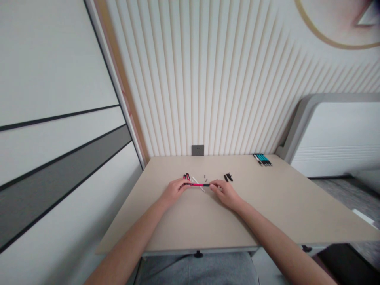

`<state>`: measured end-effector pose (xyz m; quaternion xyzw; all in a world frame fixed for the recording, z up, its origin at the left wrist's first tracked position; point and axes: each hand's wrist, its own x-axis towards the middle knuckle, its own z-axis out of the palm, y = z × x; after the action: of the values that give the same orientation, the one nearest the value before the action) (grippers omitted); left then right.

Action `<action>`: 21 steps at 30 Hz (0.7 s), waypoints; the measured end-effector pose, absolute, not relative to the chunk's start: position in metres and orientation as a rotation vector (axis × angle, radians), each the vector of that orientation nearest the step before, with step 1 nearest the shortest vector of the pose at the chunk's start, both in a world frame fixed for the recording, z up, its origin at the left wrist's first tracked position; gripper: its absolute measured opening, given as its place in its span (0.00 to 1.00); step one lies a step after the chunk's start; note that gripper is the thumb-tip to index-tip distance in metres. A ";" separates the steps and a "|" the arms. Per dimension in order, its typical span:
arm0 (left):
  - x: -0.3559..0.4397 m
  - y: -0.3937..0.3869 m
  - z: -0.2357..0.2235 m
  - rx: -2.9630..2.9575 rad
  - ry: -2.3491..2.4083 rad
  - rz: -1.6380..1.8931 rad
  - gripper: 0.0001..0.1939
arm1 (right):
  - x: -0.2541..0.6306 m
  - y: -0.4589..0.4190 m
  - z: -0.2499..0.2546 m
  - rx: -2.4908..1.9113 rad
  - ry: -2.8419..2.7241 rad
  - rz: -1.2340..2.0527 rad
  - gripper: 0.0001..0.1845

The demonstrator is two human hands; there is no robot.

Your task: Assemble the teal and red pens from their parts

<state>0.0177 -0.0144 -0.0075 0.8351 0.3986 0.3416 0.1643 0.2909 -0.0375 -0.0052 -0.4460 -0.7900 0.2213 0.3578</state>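
A pink and black pen (197, 185) is stretched level between my two hands, just above the beige table (267, 209). My left hand (175, 190) pinches its black left end. My right hand (224, 192) pinches the right end. Under the pen lies a thin white refill (197, 182). Just behind my left hand lie two small pink and black pen parts (186, 176). Tiny dark bits (205, 177) lie behind the pen, and a few black caps (228, 177) sit to the right of them.
A row of several teal pens (262, 159) lies at the table's back right. A grey wall socket (197, 150) sits in the ribbed wall behind the table. A white and grey bed (335, 134) stands to the right.
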 end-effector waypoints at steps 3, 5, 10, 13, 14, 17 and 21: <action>0.017 -0.015 -0.006 2.386 1.127 0.983 0.11 | 0.292 -0.037 -0.006 -1.127 -2.011 0.514 0.14; 0.018 -0.016 -0.004 2.393 1.116 0.983 0.11 | 0.293 -0.037 -0.005 -1.110 -2.043 0.458 0.13; 0.017 -0.016 -0.004 2.433 1.096 0.956 0.11 | 0.290 -0.039 -0.002 -1.091 -2.172 0.417 0.18; 0.017 -0.014 -0.007 2.437 1.108 0.958 0.12 | 0.295 -0.032 -0.003 -1.135 -2.136 0.404 0.22; 0.016 -0.013 -0.008 2.433 1.119 0.961 0.12 | 0.299 -0.028 -0.004 -1.178 -2.088 0.367 0.23; 0.015 -0.012 -0.009 2.431 1.147 0.954 0.12 | 0.324 -0.011 -0.008 -1.422 -1.879 0.150 0.19; 0.015 -0.011 -0.009 2.432 1.142 0.944 0.11 | 0.357 0.005 -0.014 -1.773 -1.769 0.040 0.16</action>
<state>0.0148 -0.0114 -0.0093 0.8448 0.3967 0.3278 0.1465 0.3570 0.0052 -0.0137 -0.6723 -0.6707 0.0152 0.3130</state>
